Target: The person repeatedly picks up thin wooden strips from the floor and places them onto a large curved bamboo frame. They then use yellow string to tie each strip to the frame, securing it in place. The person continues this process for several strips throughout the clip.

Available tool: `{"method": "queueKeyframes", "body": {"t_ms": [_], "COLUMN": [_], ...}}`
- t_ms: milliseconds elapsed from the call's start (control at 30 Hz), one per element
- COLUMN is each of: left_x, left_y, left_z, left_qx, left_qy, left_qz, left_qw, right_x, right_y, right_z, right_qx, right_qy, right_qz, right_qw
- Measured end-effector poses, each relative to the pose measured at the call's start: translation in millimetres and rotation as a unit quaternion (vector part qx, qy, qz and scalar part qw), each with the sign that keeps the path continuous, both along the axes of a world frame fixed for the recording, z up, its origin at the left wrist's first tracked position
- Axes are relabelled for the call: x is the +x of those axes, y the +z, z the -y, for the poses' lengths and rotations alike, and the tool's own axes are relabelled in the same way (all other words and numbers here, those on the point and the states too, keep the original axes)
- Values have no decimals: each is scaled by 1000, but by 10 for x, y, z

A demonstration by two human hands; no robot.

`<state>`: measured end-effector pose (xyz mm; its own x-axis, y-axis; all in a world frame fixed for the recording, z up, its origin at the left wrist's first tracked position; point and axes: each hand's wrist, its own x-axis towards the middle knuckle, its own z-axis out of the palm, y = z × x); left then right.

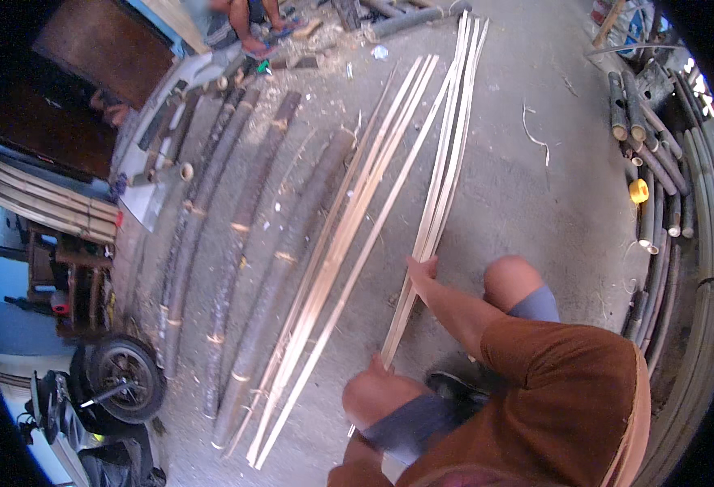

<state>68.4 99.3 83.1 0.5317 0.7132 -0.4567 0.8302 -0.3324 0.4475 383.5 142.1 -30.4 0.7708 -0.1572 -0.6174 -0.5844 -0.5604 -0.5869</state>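
Long, pale split bamboo strips (pixel 440 183) lie in a narrow bundle running from near my knees to the far end of the floor. My right hand (pixel 423 269) is closed around the bundle partway along. Closer to me, my left hand (pixel 382 364) grips the near part of the same strips, partly hidden behind my left knee. Left of the bundle, one lone strip (pixel 375 235) lies slanted on the floor. Beyond it more bamboo strips (pixel 336 239) are laid side by side.
Several dark bamboo poles (pixel 259 191) lie lengthwise to the left. A motorcycle wheel (pixel 126 380) stands at lower left. More poles (pixel 667 174) and a yellow object (pixel 638 191) line the right side. Another person's feet (pixel 258 45) show at the far left, near wood shavings.
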Motion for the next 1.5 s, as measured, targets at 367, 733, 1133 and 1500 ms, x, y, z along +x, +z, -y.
{"method": "queueKeyframes", "body": {"t_ms": [367,733,1133,1500], "left_x": [80,236,-126,2614], "left_y": [2749,3404,2901,2381], "left_z": [-1307,-181,-84,-671], "left_qx": [98,-204,-367,-494], "left_qy": [-1,11,40,83], "left_qz": [53,38,16,65], "left_qw": [994,978,929,863], "right_x": [330,423,887,1156], "right_y": [2809,2963,3746,2640], "right_z": [-718,161,316,322], "right_qx": [676,526,654,604], "right_qy": [-56,-143,-62,-133], "right_qz": [-305,-191,-236,-295], "right_qw": [669,816,716,729]}}
